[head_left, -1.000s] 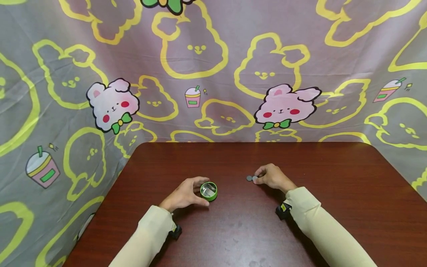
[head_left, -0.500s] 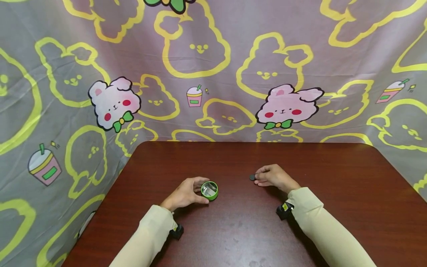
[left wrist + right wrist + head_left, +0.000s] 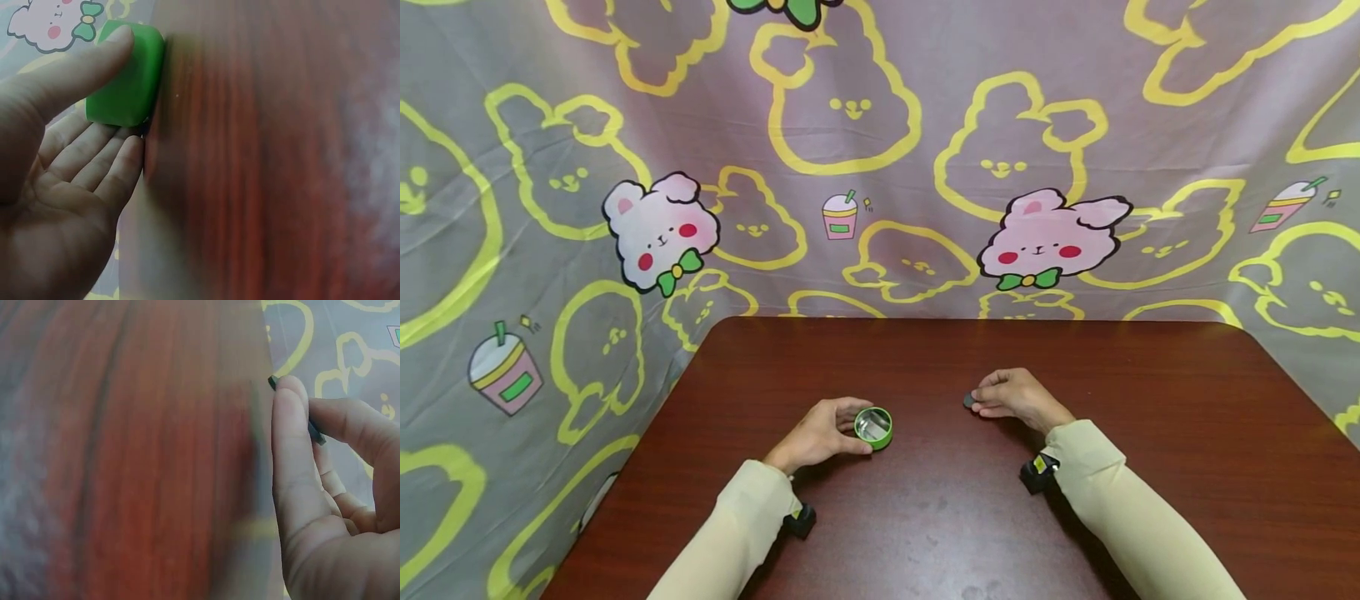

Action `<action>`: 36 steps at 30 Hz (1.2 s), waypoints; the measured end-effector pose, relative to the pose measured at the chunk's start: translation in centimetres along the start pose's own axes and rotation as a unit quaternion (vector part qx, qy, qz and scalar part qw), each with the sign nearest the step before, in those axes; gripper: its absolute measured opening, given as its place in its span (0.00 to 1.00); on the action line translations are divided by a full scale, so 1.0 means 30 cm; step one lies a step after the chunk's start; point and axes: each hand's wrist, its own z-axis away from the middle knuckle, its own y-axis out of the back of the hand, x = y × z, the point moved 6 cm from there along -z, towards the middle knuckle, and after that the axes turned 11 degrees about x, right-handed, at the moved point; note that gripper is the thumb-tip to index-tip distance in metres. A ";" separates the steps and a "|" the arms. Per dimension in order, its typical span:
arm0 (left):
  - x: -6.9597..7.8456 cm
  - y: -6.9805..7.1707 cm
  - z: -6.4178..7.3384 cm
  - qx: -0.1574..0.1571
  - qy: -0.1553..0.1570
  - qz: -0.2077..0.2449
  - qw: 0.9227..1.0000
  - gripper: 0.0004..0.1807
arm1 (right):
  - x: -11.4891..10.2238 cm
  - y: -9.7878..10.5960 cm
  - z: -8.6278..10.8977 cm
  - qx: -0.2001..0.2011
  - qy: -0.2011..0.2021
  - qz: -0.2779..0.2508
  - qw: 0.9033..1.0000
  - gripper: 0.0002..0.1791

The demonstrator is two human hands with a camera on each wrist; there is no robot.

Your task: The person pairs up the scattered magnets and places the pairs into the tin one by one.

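Note:
My left hand [image 3: 820, 432] holds a small round green tin [image 3: 128, 81], thumb on one side and fingers on the other. In the head view the tin's top is open and its inside is shiny silver; I cannot tell whether anything lies in it. To the right, my right hand [image 3: 1017, 398] pinches a small dark grey disc [image 3: 967, 401] at the fingertips, low over the tabletop. The right wrist view shows dark edges of the disc [image 3: 317, 433] between thumb and fingers. Most of it is hidden there, and whether a second disc is behind it I cannot tell.
Both hands are over a dark reddish-brown wooden table [image 3: 925, 533] with rounded far corners. A curtain [image 3: 910, 142] printed with cartoon rabbits and cups hangs behind it and along the sides. Each wrist wears a small black camera.
A second, lighter disc seen a second ago at the right fingertips no longer shows separately. The right fingers have closed over the remaining visible disc. The left hand and tin stay almost still.

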 end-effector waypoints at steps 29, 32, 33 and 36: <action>-0.005 0.000 -0.001 -0.003 0.004 0.018 1.000 0.33 | -0.080 -0.169 0.051 -0.047 0.035 -0.021 0.998 0.03; -0.005 0.001 -0.002 -0.003 0.007 0.018 1.000 0.33 | -0.087 -0.195 0.057 -0.055 0.036 -0.030 0.997 0.03; -0.003 0.001 -0.002 -0.003 0.008 0.017 1.000 0.33 | -0.090 -0.204 0.059 -0.057 0.036 -0.034 0.997 0.03; 0.000 0.002 -0.001 -0.005 0.009 0.013 1.000 0.33 | -0.095 -0.229 0.062 -0.061 0.034 -0.041 0.997 0.03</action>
